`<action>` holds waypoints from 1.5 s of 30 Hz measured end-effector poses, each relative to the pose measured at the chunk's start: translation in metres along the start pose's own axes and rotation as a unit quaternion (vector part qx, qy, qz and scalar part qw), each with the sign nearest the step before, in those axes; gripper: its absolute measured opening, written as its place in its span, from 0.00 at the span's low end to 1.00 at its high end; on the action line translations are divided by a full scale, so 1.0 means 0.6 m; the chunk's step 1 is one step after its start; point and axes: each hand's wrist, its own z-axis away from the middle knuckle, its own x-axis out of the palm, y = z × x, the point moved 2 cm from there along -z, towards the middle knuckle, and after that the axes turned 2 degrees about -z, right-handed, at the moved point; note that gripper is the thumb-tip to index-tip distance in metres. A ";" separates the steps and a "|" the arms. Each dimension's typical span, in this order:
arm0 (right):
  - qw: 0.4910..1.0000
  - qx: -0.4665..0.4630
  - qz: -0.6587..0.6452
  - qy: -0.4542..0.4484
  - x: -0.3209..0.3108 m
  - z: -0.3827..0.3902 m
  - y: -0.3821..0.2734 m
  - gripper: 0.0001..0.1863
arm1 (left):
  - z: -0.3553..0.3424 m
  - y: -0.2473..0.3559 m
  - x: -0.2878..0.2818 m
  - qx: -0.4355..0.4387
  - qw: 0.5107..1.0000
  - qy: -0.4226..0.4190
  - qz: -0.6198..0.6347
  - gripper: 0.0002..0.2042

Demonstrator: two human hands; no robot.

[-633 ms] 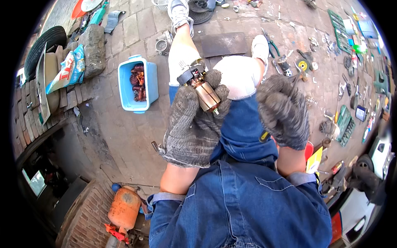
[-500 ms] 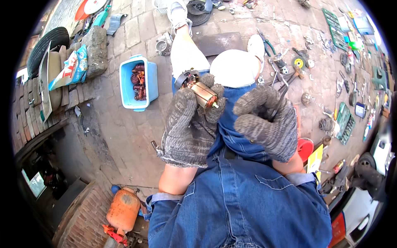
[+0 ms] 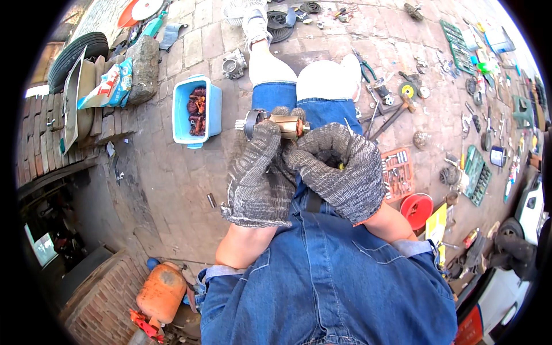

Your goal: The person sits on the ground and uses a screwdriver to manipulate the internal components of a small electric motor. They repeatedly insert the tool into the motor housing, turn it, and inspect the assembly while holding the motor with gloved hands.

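A rotor (image 3: pixel 287 126) is pinched between the thumb and fingers of the gloved left hand (image 3: pixel 259 172), lying roughly crosswise above the palm, with a dark ring (image 3: pixel 251 123) at its left end. The gloved right hand (image 3: pixel 345 175) is curled just beside it, and a slim tool (image 3: pixel 348 127) is gripped there, its thin end jutting up past the fingers; most of it is hidden. Whether the rotor's right end is touched by the right fingers cannot be told. Both hands are held in front of the jeans (image 3: pixel 326 109). A short metal tube (image 3: pixel 211 200) is seen on the paving just left of the left hand. Farther out on that side, copper coils (image 3: pixel 197 112) are held in a blue tub (image 3: pixel 215 112), with a metal housing (image 3: pixel 233 68) set beyond it. To the right of the right hand, an orange tool case (image 3: pixel 410 183) is laid open, a red bucket (image 3: pixel 418 196) is placed nearer the body, and a hammer (image 3: pixel 393 123) is left farther forward.
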 end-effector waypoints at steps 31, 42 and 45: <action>0.998 -0.039 0.014 -0.038 0.015 -0.013 0.022 0.08 | -0.008 -0.013 -0.031 0.058 0.992 0.080 -0.080 0.06; 0.999 -0.034 -0.012 -0.034 0.002 -0.011 0.024 0.07 | -0.002 -0.006 -0.010 0.055 0.996 0.037 -0.056 0.12; 0.997 -0.030 -0.051 -0.054 -0.002 -0.008 0.022 0.07 | 0.000 -0.007 -0.015 0.061 0.994 0.039 -0.086 0.13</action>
